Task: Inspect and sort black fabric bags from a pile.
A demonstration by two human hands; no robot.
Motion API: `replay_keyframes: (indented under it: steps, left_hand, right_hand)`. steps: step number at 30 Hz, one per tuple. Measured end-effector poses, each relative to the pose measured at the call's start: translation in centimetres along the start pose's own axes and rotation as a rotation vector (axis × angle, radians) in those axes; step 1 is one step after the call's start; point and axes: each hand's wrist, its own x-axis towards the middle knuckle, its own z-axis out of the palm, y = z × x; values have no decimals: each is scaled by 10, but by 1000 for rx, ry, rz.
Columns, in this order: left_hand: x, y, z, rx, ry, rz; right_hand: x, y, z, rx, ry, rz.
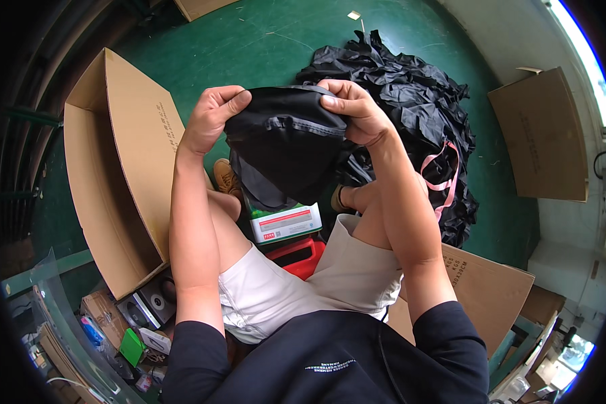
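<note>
A black fabric piece [283, 158] with a seam across it hangs between my hands, above my knees. My left hand [213, 116] pinches its upper left edge, thumb on top. At the upper right edge, my right hand [357, 111] grips it between thumb and curled fingers. The cloth droops in a rounded, bag-like shape, and its lower end partly covers a white and green box [286, 224] between my legs. Behind and to the right lies a large heap of black fabric [417, 101], with a pink strap [449, 178] on its right side.
An open cardboard box [118, 168] stands close on my left. Flat cardboard [542, 135] leans on the right wall, and another cardboard box [485, 289] sits by my right elbow. A red plastic object [303, 259] is between my thighs. Assorted small items crowd the lower left.
</note>
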Motion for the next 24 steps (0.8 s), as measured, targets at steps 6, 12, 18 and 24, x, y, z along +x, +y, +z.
replay_keyframes:
  steps: [6,12,18,24]
  left_hand:
    - [-5,6,11,-417,83,-5]
    - [-5,9,17,-475,202,26]
    - [-6,-1,-6,-623,154,92]
    - [-3,-6,-7,-898,41,118]
  right_hand:
    - [0,-5,-13,-953,164,139]
    - [12,9,-37,-1068,758,-38]
    - [-4,-13,-38,-247,549,-82]
    - [-20,-26,-29,166,28,-313]
